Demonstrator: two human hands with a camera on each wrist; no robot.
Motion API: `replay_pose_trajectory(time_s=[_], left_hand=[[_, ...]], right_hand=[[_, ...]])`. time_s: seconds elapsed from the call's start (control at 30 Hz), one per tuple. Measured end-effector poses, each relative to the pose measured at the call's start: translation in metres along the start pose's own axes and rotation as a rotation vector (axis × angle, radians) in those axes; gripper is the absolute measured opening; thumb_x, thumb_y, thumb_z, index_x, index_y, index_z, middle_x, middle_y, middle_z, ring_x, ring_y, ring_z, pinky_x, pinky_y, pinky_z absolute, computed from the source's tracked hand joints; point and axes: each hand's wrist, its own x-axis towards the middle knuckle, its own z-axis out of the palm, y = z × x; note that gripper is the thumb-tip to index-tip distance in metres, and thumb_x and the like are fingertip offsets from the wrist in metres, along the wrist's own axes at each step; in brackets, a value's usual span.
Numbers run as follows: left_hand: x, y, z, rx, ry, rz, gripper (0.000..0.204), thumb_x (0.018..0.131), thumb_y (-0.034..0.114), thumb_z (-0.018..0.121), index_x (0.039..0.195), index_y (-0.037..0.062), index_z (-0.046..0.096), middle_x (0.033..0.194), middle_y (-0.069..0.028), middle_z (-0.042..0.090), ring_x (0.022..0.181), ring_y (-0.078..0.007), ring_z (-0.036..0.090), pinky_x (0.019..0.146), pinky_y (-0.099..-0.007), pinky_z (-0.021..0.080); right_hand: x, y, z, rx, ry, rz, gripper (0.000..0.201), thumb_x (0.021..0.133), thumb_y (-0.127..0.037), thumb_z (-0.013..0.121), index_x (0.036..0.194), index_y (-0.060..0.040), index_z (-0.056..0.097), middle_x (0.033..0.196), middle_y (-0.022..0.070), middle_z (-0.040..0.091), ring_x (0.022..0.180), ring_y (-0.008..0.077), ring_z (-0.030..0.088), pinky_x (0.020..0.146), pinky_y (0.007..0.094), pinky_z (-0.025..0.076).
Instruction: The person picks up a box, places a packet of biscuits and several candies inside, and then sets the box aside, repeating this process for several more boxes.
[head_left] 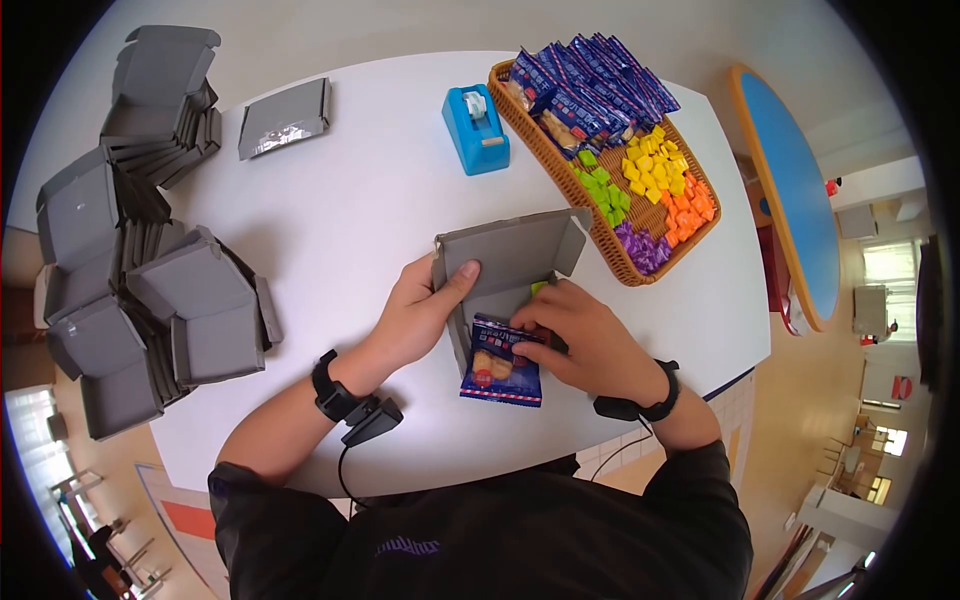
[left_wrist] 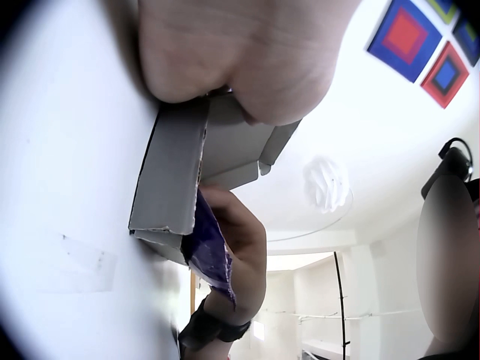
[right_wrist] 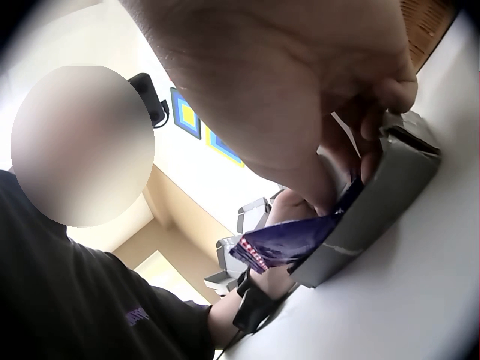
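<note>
An open grey cardboard box (head_left: pixel 510 252) lies on the table in front of the person, its lid raised at the back. The left hand (head_left: pixel 425 312) grips the box's left side, thumb over the edge onto the inside of the lid. A blue snack packet (head_left: pixel 497 375) lies partly in the box and sticks out over its near edge. Thumb and curled fingers of the right hand (head_left: pixel 590 340) pinch this packet inside the box. A bit of light green (head_left: pixel 538 287) shows beside the right fingers. In the right wrist view the packet (right_wrist: pixel 289 240) slants over the box wall (right_wrist: pixel 375 214).
A wicker basket (head_left: pixel 545 130) at the back right holds blue packets (head_left: pixel 600 90) and green, yellow, orange and purple pieces. A blue tape dispenser (head_left: pixel 475 130) stands left of it. A flat grey box (head_left: pixel 285 118) lies further left. Stacked open grey boxes (head_left: pixel 215 315) line the left edge.
</note>
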Motion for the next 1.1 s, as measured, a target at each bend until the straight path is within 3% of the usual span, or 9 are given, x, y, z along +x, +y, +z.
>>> replay_pose_trajectory(time_s=[0.13, 0.33, 0.37, 0.47, 0.57, 0.67, 0.87, 1.1], left_hand=[[0.000, 0.000, -0.002, 0.030, -0.013, -0.002, 0.041, 0.113, 0.029, 0.054, 0.137, -0.0036, 0.061, 0.127, -0.0089, 0.071, 0.116, -0.0131, 0.061, 0.102, -0.0323, 0.049], [0.001, 0.001, -0.001, -0.011, -0.021, -0.012, 0.043, 0.113, 0.031, 0.053, 0.138, -0.0036, 0.060, 0.126, -0.0085, 0.071, 0.115, -0.0131, 0.062, 0.101, -0.0317, 0.050], [0.002, -0.001, -0.002, -0.028, -0.029, -0.021, 0.043, 0.113, 0.031, 0.053, 0.138, -0.0037, 0.060, 0.126, -0.0084, 0.071, 0.115, -0.0131, 0.062, 0.101, -0.0315, 0.050], [0.003, -0.003, -0.003, -0.054, -0.034, -0.032, 0.043, 0.113, 0.031, 0.053, 0.138, -0.0038, 0.060, 0.126, -0.0079, 0.070, 0.115, -0.0130, 0.062, 0.101, -0.0314, 0.050], [0.004, -0.004, -0.004, -0.052, -0.037, -0.038, 0.043, 0.114, 0.031, 0.052, 0.138, -0.0036, 0.059, 0.126, -0.0076, 0.070, 0.115, -0.0131, 0.062, 0.101, -0.0316, 0.050], [0.003, -0.002, -0.004, -0.030, -0.048, -0.018, 0.043, 0.114, 0.030, 0.052, 0.139, -0.0034, 0.059, 0.125, -0.0074, 0.071, 0.115, -0.0132, 0.062, 0.101, -0.0317, 0.050], [0.004, -0.002, -0.003, -0.060, -0.049, 0.002, 0.043, 0.114, 0.031, 0.052, 0.138, -0.0036, 0.060, 0.124, -0.0078, 0.071, 0.114, -0.0134, 0.062, 0.101, -0.0320, 0.050], [0.004, -0.008, -0.004, -0.041, -0.061, 0.011, 0.041, 0.113, 0.031, 0.052, 0.134, -0.0036, 0.062, 0.120, -0.0085, 0.071, 0.110, -0.0131, 0.062, 0.098, -0.0327, 0.051]], right_hand=[[0.000, 0.002, 0.000, 0.013, -0.009, -0.010, 0.017, 0.088, -0.006, 0.077, 0.103, -0.0053, 0.069, 0.089, 0.0087, 0.062, 0.088, 0.0304, 0.060, 0.077, 0.0414, 0.050], [-0.002, -0.012, -0.047, 0.266, -0.128, 0.123, 0.011, 0.093, -0.002, 0.072, 0.102, -0.0043, 0.067, 0.087, 0.0040, 0.060, 0.078, 0.0175, 0.058, 0.069, 0.0301, 0.044], [-0.005, -0.006, -0.055, 0.285, -0.066, 0.028, 0.013, 0.093, -0.001, 0.073, 0.104, -0.0030, 0.066, 0.087, 0.0002, 0.058, 0.074, 0.0097, 0.056, 0.065, 0.0259, 0.041], [-0.016, 0.007, -0.079, 0.538, 0.234, 0.050, 0.013, 0.094, -0.002, 0.074, 0.105, -0.0015, 0.066, 0.088, -0.0012, 0.059, 0.075, 0.0063, 0.055, 0.064, 0.0244, 0.041], [-0.016, 0.021, -0.120, 0.431, 0.444, 0.239, 0.013, 0.095, -0.004, 0.073, 0.105, 0.0001, 0.066, 0.087, -0.0021, 0.062, 0.076, 0.0038, 0.055, 0.065, 0.0221, 0.043], [0.021, 0.040, -0.137, 0.150, 0.616, 0.094, 0.011, 0.096, -0.006, 0.072, 0.103, 0.0000, 0.067, 0.083, -0.0029, 0.063, 0.073, 0.0037, 0.056, 0.064, 0.0213, 0.045], [0.085, 0.068, -0.136, -0.191, 0.516, 0.113, 0.009, 0.093, -0.006, 0.073, 0.097, 0.0002, 0.068, 0.080, -0.0014, 0.064, 0.068, 0.0056, 0.058, 0.062, 0.0236, 0.048], [0.122, 0.075, -0.114, -0.446, 0.614, -0.071, 0.009, 0.089, -0.004, 0.072, 0.093, -0.0005, 0.065, 0.077, 0.0089, 0.062, 0.064, 0.0192, 0.061, 0.063, 0.0325, 0.052]])
